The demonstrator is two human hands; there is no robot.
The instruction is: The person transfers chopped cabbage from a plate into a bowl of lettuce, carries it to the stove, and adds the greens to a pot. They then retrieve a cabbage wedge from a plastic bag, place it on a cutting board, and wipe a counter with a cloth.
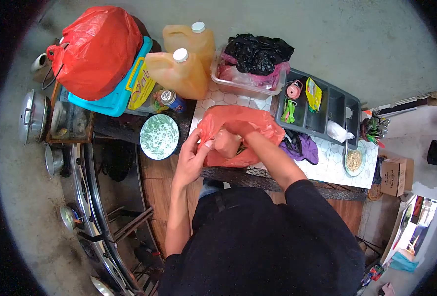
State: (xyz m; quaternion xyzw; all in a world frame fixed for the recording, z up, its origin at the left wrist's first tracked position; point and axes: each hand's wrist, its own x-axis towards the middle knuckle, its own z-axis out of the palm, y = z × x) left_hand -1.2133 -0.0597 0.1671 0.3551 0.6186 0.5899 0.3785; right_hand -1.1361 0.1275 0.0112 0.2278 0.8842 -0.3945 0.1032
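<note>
A red plastic bag (pixel 265 129) lies on the tiled counter in front of me, its mouth facing me. My left hand (pixel 194 157) pinches the bag's left edge between thumb and fingers. Deep in the mouth of the bag is my right hand (pixel 243 128), its fingers hidden by the plastic. A pale pinkish bundle (pixel 227 144) shows inside the bag, between the two hands. To the left of my left hand sits a green-and-white patterned plate (pixel 159 137).
Two jugs of orange liquid (pixel 184 74) and a clear tub (pixel 248 89) topped with a black bag stand behind. A grey divided tray (pixel 322 118) is at right, near a plate of shredded food (pixel 354 160). A stove (pixel 88 182) lies left.
</note>
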